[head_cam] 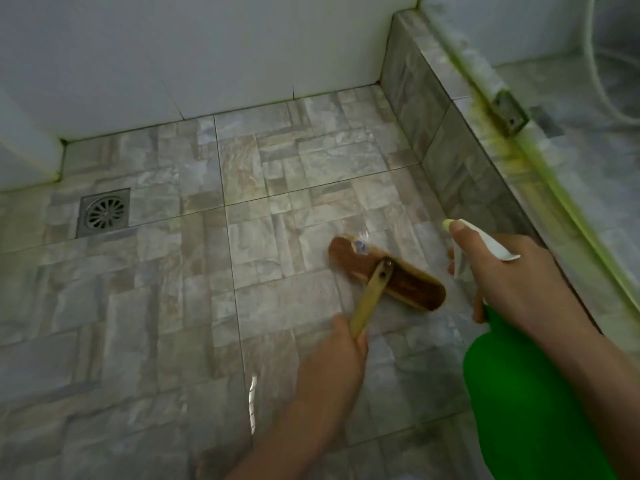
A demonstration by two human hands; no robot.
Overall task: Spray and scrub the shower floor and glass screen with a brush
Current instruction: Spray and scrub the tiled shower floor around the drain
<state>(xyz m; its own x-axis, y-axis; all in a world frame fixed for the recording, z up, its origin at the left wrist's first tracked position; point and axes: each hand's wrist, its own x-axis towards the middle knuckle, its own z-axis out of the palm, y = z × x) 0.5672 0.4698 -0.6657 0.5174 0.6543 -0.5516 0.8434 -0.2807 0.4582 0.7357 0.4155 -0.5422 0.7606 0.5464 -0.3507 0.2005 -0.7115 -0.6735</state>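
Green spray bottle (519,393) sits lowest and nearest in frame, lower right, tilted so that its white spray head (485,244) points up and left.

- Right hand (509,275): grip clamped on the bottle's neck. Thumb lies along the top of the spray head, fingertips curl in front at the trigger. Cannot tell whether the trigger is pulled. Pale yellow-green nozzle tip (447,223) pokes out beyond the thumb.
- Left hand (332,368): grip clamped on the lower end of the brush's pale wooden handle (370,299).
- Brush (384,271): long brown head lies flat on the shower floor (138,306), slanted from upper left to lower right, just left of the bottle's spray head. A small bluish mark shows near its far end. Handle joins the head at about the middle.
- Floor: grey-brown stone-pattern tiles, with a wet sheen around the brush head and a bright reflection streak near the left forearm.
- Square metal drain (104,212): at left, well apart from the brush, close to the white wall tiles (207,46).
- Tiled kerb (450,140): runs along the right side of the floor. A yellow-green stain follows its top edge, where a small metal bracket (512,112) sits.
- Glass screen (571,168): appears to rise from that stained line; the view through it is hazy.
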